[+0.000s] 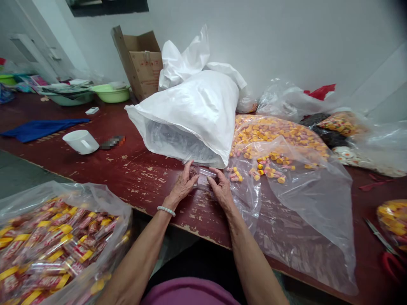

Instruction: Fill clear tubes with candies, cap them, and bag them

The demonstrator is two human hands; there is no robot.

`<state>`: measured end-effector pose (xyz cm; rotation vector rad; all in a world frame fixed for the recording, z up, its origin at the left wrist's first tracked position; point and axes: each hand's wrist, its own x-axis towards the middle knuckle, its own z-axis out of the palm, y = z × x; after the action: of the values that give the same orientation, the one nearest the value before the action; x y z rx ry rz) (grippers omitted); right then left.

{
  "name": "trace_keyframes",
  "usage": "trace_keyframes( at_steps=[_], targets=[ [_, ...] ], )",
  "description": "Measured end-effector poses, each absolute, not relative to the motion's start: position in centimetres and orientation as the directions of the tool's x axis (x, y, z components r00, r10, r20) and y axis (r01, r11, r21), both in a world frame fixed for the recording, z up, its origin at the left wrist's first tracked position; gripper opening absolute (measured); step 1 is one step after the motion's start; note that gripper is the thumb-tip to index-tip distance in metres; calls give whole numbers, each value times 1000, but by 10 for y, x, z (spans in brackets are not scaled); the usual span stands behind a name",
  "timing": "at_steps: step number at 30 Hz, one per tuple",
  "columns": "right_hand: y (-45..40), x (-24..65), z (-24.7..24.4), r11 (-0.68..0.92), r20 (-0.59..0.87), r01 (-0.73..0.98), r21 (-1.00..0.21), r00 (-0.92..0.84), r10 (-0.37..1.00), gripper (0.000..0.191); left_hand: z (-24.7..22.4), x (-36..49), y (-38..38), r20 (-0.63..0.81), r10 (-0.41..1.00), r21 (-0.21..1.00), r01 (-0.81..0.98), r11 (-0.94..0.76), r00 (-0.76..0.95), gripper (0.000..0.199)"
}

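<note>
Clear plastic tubes (207,173) lie between my two hands on the worn red table (140,178), just in front of a white sack's open mouth. My left hand (183,183), a pale bead bracelet at its wrist, curls its fingers and thumb around the tubes' left end. At the other end, my right hand (220,187) has its thumb and forefinger against them. More clear tubes show inside the white sack (193,101). Right of my hands, small pieces with yellow caps (270,169) are scattered on a clear plastic sheet (311,220).
At lower left, a large clear bag (108,203) holds many filled, yellow-capped tubes. A white mug (81,142), blue cloth (41,129) and green basin (111,93) stand at left. Behind is a cardboard box (144,67). Red-handled scissors (389,254) lie at far right.
</note>
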<state>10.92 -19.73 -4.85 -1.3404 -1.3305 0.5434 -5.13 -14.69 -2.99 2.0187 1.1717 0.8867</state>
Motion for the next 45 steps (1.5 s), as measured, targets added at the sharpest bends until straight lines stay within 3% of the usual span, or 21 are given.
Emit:
trace_keyframes(
  at_steps=[7, 15, 19, 23, 28, 31, 34, 37, 39, 41, 43, 45],
  targets=[
    [-201, 105, -45, 210, 347, 464, -860, 233, 908, 29, -27, -63, -153, 189, 900, 899, 298, -319, 393, 38],
    [-202, 96, -49, 243, 329, 395, -886, 166, 930, 31, -26, -60, -161, 204, 783, 946, 88, -313, 588, 44],
    [-202, 97, -50, 245, 309, 330, -912, 156, 938, 26, -30, -54, -161, 177, 822, 957, 99, -271, 541, 61],
    [-201, 95, -52, 281, 336, 308, -909, 142, 931, 25, -38, -50, -160, 127, 909, 982, 80, -172, 396, 48],
    [-200, 89, -48, 343, 401, 407, -847, 64, 914, 23, -40, -56, -159, 170, 927, 984, -1, -181, 335, 41],
    [-191, 84, -38, 361, 411, 505, -784, -13, 911, 25, -38, -63, -159, 160, 947, 987, -61, -149, 278, 40],
    [-163, 75, -24, 350, 434, 666, -659, -43, 900, 30, -40, -68, -159, 143, 986, 983, -125, -132, 84, 41],
    [-125, 61, -13, 309, 430, 873, -378, -130, 893, 42, -42, -71, -158, 91, 991, 970, -216, -111, -100, 42],
    [-102, 52, -11, 302, 376, 941, -155, -227, 898, 46, -42, -72, -158, 35, 992, 952, -298, -70, -121, 43],
    [-87, 46, -12, 299, 312, 954, -22, -278, 909, 39, -43, -73, -157, 1, 994, 937, -346, -40, -112, 40],
    [-82, 45, -15, 280, 299, 960, -6, -265, 917, 32, -44, -74, -156, -4, 991, 933, -357, -44, -131, 34],
    [-87, 48, -18, 257, 352, 962, -97, -208, 912, 27, -46, -75, -155, 24, 985, 945, -319, -78, -169, 29]
  ],
)
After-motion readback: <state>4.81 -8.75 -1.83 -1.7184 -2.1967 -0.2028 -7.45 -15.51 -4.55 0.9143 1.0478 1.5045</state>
